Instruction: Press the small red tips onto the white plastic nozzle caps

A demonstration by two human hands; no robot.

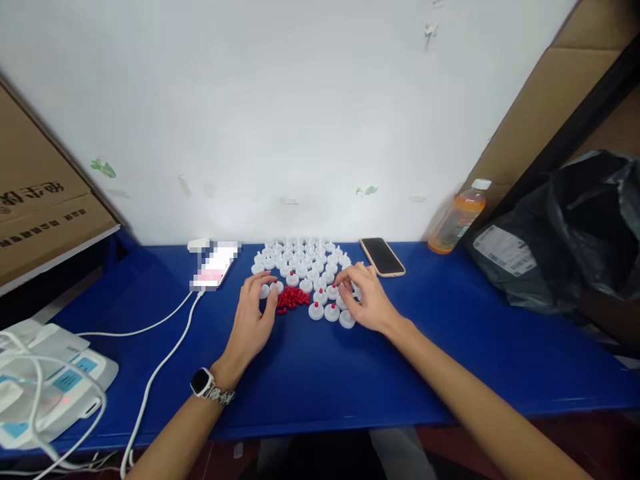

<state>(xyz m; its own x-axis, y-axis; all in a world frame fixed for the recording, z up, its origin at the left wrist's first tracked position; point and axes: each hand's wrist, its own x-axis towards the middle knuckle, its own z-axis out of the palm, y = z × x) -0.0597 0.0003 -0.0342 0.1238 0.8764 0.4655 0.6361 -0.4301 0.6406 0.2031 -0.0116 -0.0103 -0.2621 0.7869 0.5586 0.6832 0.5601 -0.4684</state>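
Observation:
Many round white nozzle caps (pixel 301 271), each with a short upright spout, stand grouped on the blue table; several in front carry small red tips (pixel 316 305). A pile of loose red tips (pixel 293 298) lies between my hands. At the left edge of the group, the thumb and forefinger of my left hand (pixel 254 317) close around the red tip on one white cap (pixel 277 287). My right hand (pixel 369 297) is bent over the right side, its thumb and forefinger pinched at the red tip of another cap (pixel 332 293). Its palm partly hides other caps.
Behind the caps rises a white wall (pixel 300 120). A dark-screened phone (pixel 383 257), an orange drink bottle (pixel 459 217) and a black plastic bag (pixel 530 233) are at right. On the left are a lit phone (pixel 225 257), white cables (pixel 167 350) and a white device (pixel 60 380).

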